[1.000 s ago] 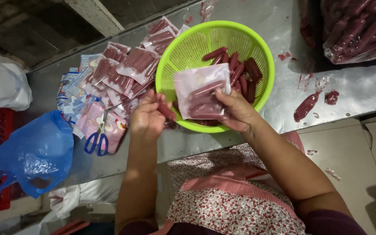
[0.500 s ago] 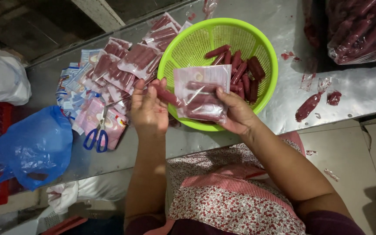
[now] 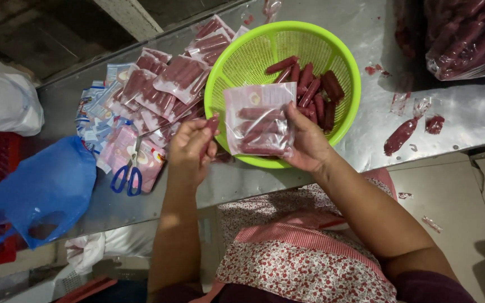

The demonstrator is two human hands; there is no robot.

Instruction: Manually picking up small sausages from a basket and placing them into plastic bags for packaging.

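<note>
One clear pouch of red sausages (image 3: 260, 120), about four inside, is held over the near rim of the single green basket (image 3: 237, 62), the right hand (image 3: 307, 140) pinching its right edge. The left hand (image 3: 189, 148), fingers curled, grips one sausage (image 3: 212, 124) beside the pouch. About ten loose sausages (image 3: 312, 90) lie in the basket. One pair of blue-handled scissors (image 3: 129, 171) rests on the steel table (image 3: 366, 140) beside a pile of filled pouches (image 3: 164, 84).

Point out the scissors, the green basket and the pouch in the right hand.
scissors (image 3: 127, 177), head view, blue handles.
green basket (image 3: 220, 84), head view, left rim.
pouch (image 3: 259, 120), head view, middle of clear face.
right hand (image 3: 310, 143), head view, back of hand.
</note>
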